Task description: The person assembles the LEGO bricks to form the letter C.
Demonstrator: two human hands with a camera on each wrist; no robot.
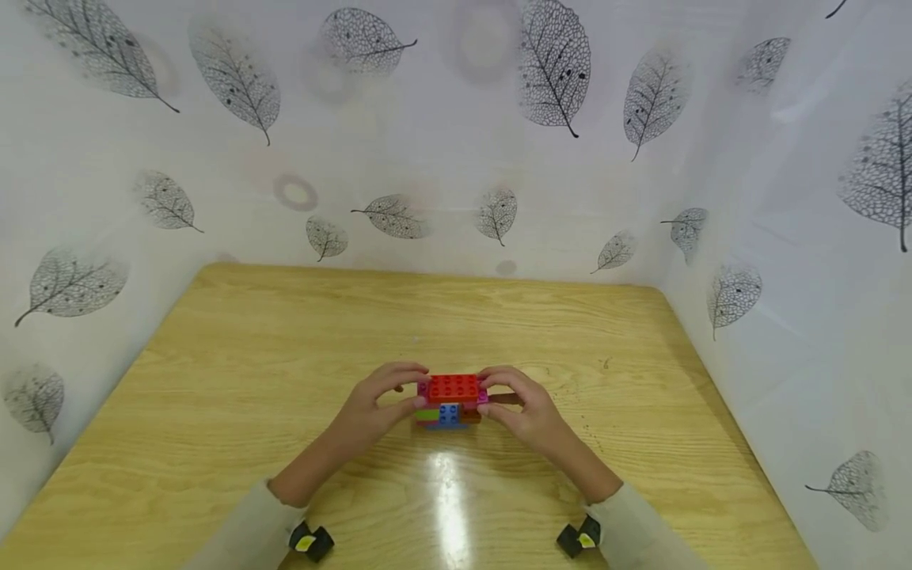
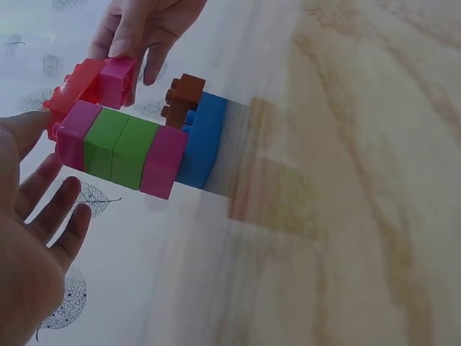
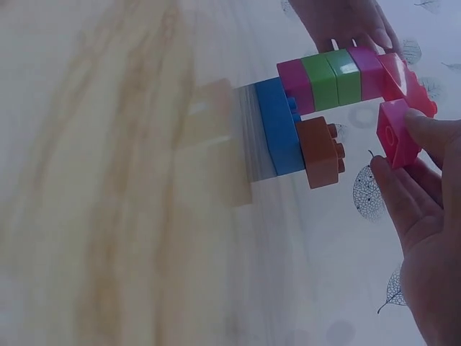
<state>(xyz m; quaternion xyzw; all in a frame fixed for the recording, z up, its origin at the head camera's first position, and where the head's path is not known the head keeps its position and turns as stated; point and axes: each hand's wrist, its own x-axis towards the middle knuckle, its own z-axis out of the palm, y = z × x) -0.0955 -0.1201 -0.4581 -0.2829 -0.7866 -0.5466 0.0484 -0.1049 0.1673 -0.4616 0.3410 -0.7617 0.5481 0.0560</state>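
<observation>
A toy brick build stands on the wooden table, between both hands. A blue brick (image 2: 204,140) forms its base. On one end rises a column of pink and green bricks (image 2: 114,148). A brown brick (image 3: 321,153) sits on the base's other end. Across the top lies a red brick (image 1: 454,386), with a pink brick (image 3: 397,133) under its right end, apart from the brown brick below. My left hand (image 1: 378,397) pinches the column's top between thumb and forefinger, its other fingers spread. My right hand (image 1: 530,405) pinches the pink brick under the red one.
The wooden table (image 1: 285,332) reflects a bright light streak in front of the build. A white leaf-patterned sheet (image 1: 442,158) hangs behind the table and along both sides. Small black devices (image 1: 311,542) are on both wrists.
</observation>
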